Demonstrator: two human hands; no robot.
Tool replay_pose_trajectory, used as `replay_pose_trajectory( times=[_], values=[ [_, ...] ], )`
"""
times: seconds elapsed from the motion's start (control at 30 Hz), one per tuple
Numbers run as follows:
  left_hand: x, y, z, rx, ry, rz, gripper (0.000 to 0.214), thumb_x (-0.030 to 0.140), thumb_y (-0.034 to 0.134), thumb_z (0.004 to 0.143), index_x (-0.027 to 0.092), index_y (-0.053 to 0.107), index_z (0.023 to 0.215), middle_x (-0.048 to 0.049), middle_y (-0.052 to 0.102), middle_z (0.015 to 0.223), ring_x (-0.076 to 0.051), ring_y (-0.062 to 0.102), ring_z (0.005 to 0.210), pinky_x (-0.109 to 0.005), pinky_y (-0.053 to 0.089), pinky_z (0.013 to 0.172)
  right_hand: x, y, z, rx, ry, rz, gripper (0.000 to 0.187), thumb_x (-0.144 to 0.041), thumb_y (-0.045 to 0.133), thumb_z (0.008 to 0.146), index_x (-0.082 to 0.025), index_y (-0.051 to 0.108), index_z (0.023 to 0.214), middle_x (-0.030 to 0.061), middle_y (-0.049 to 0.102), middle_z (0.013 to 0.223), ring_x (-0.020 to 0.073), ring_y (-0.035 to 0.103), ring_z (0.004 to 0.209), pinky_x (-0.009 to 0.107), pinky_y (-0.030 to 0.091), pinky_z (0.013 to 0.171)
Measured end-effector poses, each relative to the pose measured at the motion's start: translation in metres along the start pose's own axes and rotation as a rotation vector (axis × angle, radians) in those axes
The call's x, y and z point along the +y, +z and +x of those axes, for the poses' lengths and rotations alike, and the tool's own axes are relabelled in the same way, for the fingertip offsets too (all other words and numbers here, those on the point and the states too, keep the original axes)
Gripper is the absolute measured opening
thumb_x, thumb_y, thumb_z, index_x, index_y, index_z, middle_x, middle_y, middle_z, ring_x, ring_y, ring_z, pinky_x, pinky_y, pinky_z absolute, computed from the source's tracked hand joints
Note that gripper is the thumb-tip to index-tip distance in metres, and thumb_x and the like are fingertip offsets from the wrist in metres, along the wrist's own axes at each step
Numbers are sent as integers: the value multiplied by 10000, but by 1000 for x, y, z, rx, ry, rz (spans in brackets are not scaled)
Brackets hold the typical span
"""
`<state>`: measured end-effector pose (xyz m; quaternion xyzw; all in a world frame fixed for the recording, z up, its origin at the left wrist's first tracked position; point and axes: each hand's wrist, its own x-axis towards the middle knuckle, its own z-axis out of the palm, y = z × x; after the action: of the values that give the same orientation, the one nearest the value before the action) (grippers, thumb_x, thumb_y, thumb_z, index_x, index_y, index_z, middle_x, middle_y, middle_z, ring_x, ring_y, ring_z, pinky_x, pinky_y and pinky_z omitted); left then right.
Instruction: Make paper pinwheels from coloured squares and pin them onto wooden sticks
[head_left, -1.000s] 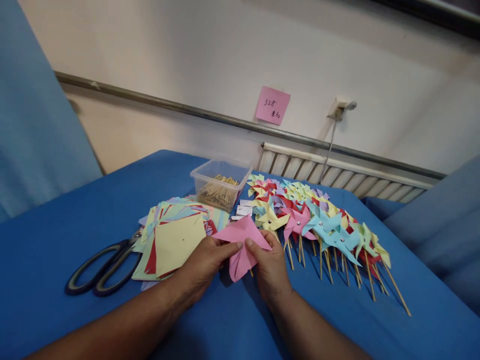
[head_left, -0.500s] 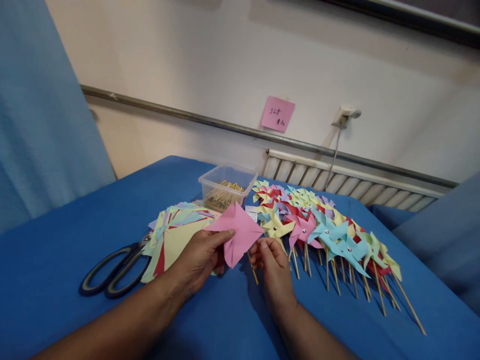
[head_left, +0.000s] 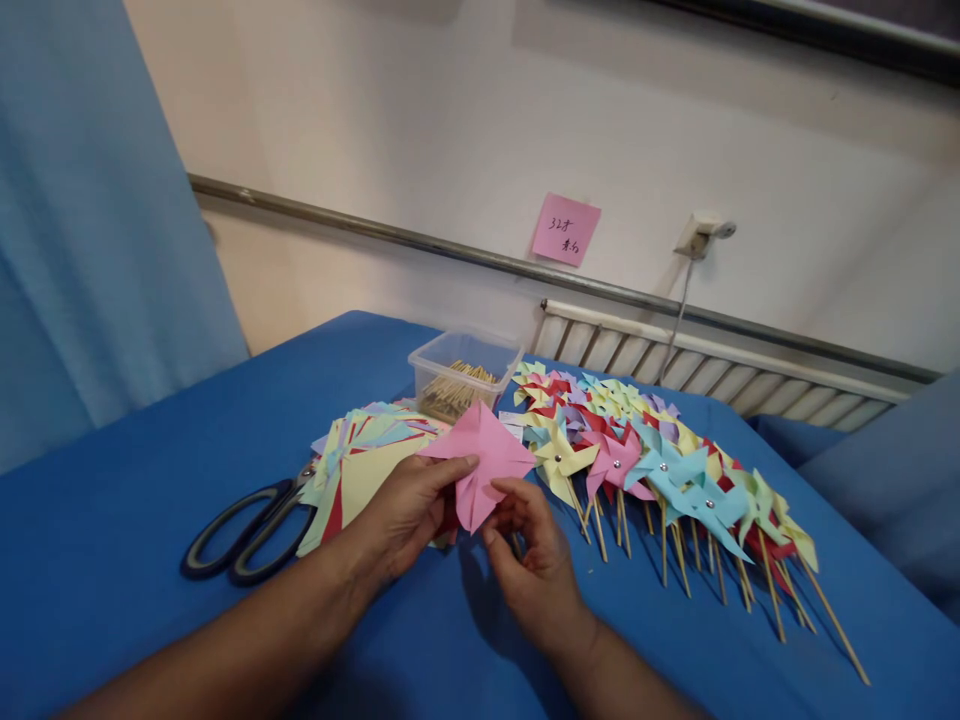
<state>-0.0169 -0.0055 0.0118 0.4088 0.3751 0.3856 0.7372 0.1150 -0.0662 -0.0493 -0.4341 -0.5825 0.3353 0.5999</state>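
A pink pinwheel paper, with slits cut toward its middle, is held up over the table. My left hand pinches it from the left, thumb on the front face. At its lower right edge, my right hand has curled fingers on the paper, the index fingertip in front and the thumb just below; whether those fingers also hold something small is hidden. Behind my left hand lies a fanned pile of coloured paper sheets. Scissors rest at its left, blades partly under the sheets.
A clear plastic box of wooden sticks stands behind the paper. Many finished pinwheels on sticks lie in rows at the right of the blue-covered table. A pipe and a radiator run along the wall.
My right hand has moved slightly left and down, and its fingers now touch the pink paper's lower right edge. The paper's flaps look more bent. The whole view has shifted a little.
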Motion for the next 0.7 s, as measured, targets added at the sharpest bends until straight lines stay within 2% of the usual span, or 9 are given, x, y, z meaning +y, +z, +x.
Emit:
replay_pose_trajectory(
  times=[0.13,0.27,0.37,0.5,0.7],
  values=[
    [-4,0,1,3,0,1,221,334,718,702,122,656,706,-15,618,543,-117,514,432,-215,327,390,3,-4,3,12,-18,-11,237,-162,596,816,-238,627,1038,8,620,900,138,568,769,270,457,727],
    [-11,1,3,19,2,51,215,317,740,681,117,665,698,-6,605,542,-107,502,450,-216,344,420,2,-6,7,61,88,83,78,-246,630,820,-200,652,880,8,634,798,144,576,727,266,454,677],
    [-15,1,4,32,-9,84,219,316,752,671,112,677,703,-7,604,545,-105,503,463,-217,363,443,1,-5,9,107,169,167,128,-305,645,816,-183,616,790,-15,600,689,118,542,629,238,431,604],
    [-20,1,4,11,-11,61,195,275,751,681,118,697,783,-27,660,647,-118,561,545,-227,426,518,2,-5,11,155,240,170,219,-365,656,801,-177,574,726,-35,550,594,97,484,548,213,379,527],
    [-22,3,3,5,-23,43,247,275,777,668,107,709,836,-69,705,738,-169,631,663,-267,482,617,3,-8,12,207,283,203,258,-413,667,778,-181,564,730,-27,573,601,104,486,541,226,385,536]
  ],
)
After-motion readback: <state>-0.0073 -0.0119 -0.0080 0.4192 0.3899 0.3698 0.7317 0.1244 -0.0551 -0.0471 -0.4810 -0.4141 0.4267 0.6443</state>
